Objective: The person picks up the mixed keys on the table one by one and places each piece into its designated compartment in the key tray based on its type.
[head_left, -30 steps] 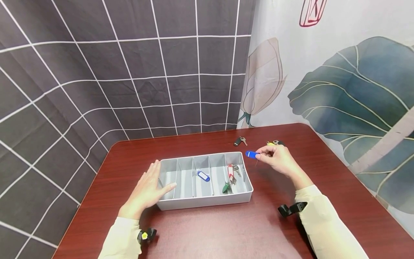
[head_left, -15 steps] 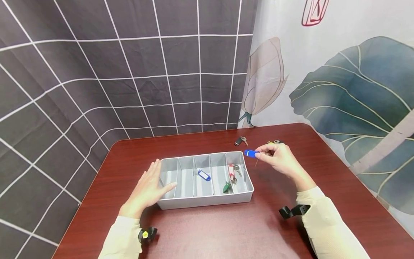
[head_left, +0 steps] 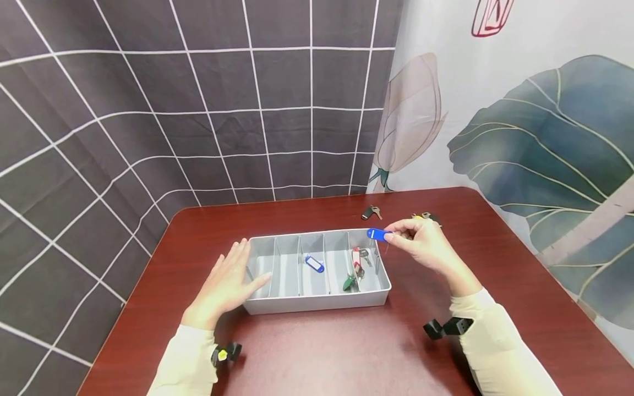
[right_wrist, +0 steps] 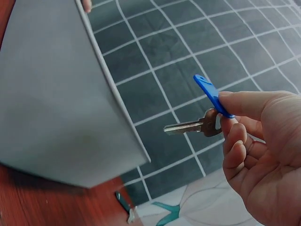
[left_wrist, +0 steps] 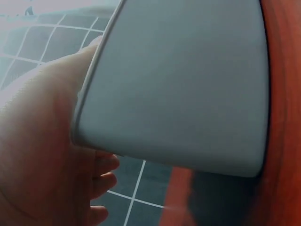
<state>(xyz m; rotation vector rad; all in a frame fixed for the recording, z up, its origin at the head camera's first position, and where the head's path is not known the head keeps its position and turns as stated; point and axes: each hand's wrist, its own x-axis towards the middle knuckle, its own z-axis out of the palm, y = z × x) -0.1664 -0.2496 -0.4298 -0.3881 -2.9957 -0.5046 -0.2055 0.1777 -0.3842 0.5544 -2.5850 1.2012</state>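
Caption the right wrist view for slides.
Right hand pinches oblong blue plastic tag with metal key beside grey plastic tray.

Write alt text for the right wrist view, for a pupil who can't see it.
A right hand pinches a blue key tag with a metal key, beside a gray tray. Beyond, a black key tag lies on a reddish table before dark gridded cloth.

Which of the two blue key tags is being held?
The blue tag pinched in the right hand, with a key beside it; the other blue tag lies in the middle compartment of the tray.
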